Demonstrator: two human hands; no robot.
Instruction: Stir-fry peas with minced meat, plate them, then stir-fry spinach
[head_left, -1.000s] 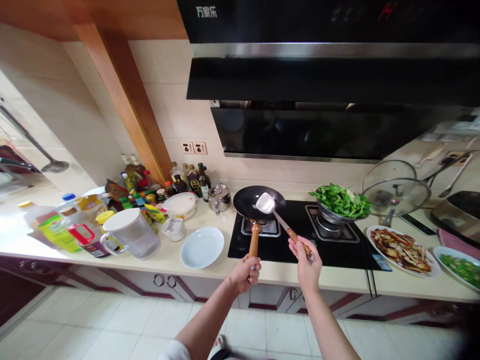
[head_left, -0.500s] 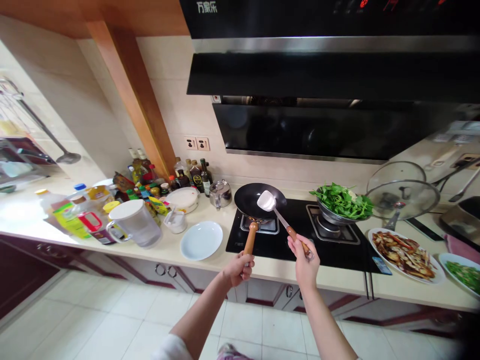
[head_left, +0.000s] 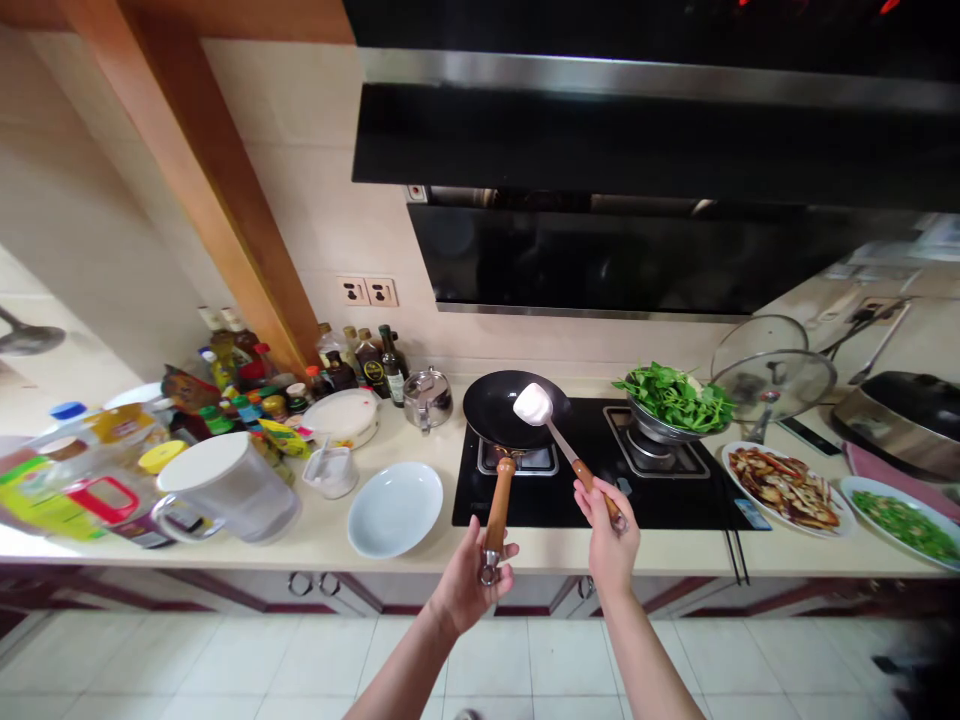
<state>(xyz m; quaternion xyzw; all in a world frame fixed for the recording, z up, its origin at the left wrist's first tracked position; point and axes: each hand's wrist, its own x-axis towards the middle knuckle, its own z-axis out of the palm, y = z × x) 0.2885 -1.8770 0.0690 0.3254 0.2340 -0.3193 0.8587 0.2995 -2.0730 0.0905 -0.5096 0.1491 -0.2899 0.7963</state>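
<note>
A black wok (head_left: 506,405) sits on the left burner of the stove, its wooden handle (head_left: 498,505) pointing toward me. Around the end of that handle, my left hand (head_left: 472,580) is loose, its thumb and fingers stretched apart, with the palm beneath it. My right hand (head_left: 611,525) is closed on the wooden grip of a spatula (head_left: 562,447). The spatula's shiny blade is raised in front of the wok's right part. From this angle the wok looks dark inside, with no food visible.
Left of the stove (head_left: 585,510) are a white plate (head_left: 396,510), a pitcher (head_left: 229,490) and several bottles (head_left: 371,365). Greens fill a metal bowl (head_left: 664,428) at the right burner. Farther right lie chopsticks (head_left: 731,545), a plate of browned food (head_left: 787,490) and glass lids (head_left: 780,385).
My left hand has loosened from a closed grip on the wok handle, and its fingers have spread. My right hand still holds the spatula in nearly the same place. The view has shifted slightly.
</note>
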